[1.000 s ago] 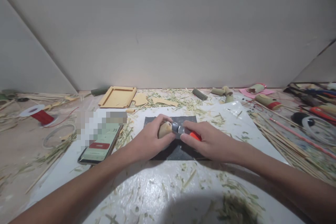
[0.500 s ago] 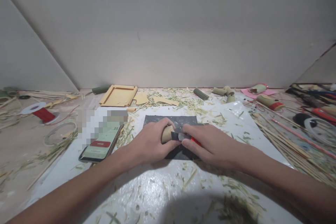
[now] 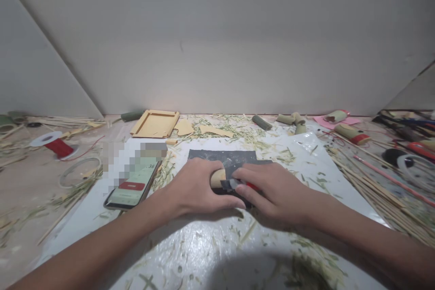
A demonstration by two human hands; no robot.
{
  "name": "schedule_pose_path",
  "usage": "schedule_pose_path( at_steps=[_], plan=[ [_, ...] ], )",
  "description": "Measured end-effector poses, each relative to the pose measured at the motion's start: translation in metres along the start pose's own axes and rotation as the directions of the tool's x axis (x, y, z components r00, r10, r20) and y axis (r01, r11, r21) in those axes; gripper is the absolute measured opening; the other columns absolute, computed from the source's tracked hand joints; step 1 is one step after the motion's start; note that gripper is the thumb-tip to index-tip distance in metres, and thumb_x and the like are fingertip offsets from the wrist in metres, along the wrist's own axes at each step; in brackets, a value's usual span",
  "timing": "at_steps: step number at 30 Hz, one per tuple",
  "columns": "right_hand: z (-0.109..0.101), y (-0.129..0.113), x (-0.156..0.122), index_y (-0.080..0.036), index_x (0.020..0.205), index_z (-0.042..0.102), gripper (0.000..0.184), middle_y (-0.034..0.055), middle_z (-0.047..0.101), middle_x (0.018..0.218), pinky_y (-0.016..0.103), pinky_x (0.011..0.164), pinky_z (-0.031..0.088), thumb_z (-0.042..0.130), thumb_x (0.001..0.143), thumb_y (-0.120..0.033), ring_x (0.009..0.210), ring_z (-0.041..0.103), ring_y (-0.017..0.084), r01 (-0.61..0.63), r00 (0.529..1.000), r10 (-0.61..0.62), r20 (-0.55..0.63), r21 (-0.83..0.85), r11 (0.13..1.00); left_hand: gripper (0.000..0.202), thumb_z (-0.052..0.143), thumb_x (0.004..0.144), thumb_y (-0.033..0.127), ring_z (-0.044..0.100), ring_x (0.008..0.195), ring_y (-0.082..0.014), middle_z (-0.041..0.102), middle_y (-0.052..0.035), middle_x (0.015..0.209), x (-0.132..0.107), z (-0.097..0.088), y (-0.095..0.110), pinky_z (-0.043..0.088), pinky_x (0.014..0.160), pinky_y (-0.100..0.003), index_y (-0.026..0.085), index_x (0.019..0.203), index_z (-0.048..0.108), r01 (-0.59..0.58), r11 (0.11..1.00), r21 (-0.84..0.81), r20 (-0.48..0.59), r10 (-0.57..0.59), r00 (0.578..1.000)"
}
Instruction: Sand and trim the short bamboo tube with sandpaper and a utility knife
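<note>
My left hand (image 3: 195, 188) is wrapped round a short pale piece of bamboo (image 3: 218, 178), its thumb stretched along the near side. Much of the bamboo is hidden in the palm. My right hand (image 3: 267, 186) grips a red utility knife (image 3: 252, 185), whose handle is mostly covered by the fingers. The dark blade (image 3: 225, 184) lies against the right end of the bamboo. Beneath both hands is a dark grey sheet (image 3: 234, 157), resting on a white sheet (image 3: 200, 253) strewn with green and pale shavings.
Left of my hands lies a phone (image 3: 136, 181) with its screen lit. Farther left are a red thread spool (image 3: 59, 147) and a clear tape ring (image 3: 79, 172). A tan tray (image 3: 154, 123) sits by the wall. Thin sticks (image 3: 380, 195) and bamboo pieces (image 3: 351, 134) lie at right.
My left thumb has moved off the blade area and now stretches farther right and nearer me. The blade sits slightly lower on the bamboo's end. The view has shifted a little.
</note>
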State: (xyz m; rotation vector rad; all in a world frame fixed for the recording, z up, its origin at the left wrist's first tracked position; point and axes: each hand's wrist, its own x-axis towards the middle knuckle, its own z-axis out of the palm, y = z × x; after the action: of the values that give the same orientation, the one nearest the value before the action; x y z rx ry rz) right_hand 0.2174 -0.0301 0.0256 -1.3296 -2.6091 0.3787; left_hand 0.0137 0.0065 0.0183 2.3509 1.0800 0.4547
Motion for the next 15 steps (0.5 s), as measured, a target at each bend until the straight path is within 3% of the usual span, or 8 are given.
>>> schedule_pose_path(
  at_steps=[5,10,15],
  plan=[
    [0.0055,-0.0027,-0.0015,-0.021,0.076,0.044,0.026,-0.0018,0.052,0.070,0.028,0.056,0.021,0.034,0.096,-0.035,0.059,0.041,0.013,0.026,0.999,-0.025,-0.021,0.023,0.999,0.052,0.073,0.060,0.059,0.033,0.048,-0.0087,0.040,0.0072,0.046,0.0007,0.0042,-0.0039,0.022,0.046,-0.025,0.017,0.050,0.044,0.013,1.000,-0.011,-0.046,-0.013,0.999],
    [0.0032,-0.0052,-0.0029,-0.021,0.073,0.043,0.027,-0.0038,0.049,0.065,0.027,0.054,0.019,0.036,0.095,-0.034,0.054,0.037,0.011,0.029,1.000,-0.029,-0.010,0.058,0.998,0.049,0.073,0.062,0.056,0.033,0.048,-0.0084,0.039,0.0076,0.046,-0.0017,0.0068,-0.0018,0.022,0.045,-0.024,0.018,0.051,0.044,0.018,0.999,-0.045,-0.026,-0.019,0.999],
    [-0.0017,-0.0062,-0.0032,-0.020,0.071,0.043,0.028,-0.0037,0.049,0.063,0.026,0.054,0.020,0.038,0.094,-0.035,0.054,0.038,0.011,0.024,0.999,-0.022,-0.030,0.060,0.998,0.056,0.072,0.063,0.059,0.029,0.048,-0.0081,0.033,0.0077,0.045,-0.0013,0.0064,0.0012,0.022,0.046,-0.024,0.017,0.049,0.037,-0.027,1.000,0.010,-0.091,0.028,0.995]
  ],
)
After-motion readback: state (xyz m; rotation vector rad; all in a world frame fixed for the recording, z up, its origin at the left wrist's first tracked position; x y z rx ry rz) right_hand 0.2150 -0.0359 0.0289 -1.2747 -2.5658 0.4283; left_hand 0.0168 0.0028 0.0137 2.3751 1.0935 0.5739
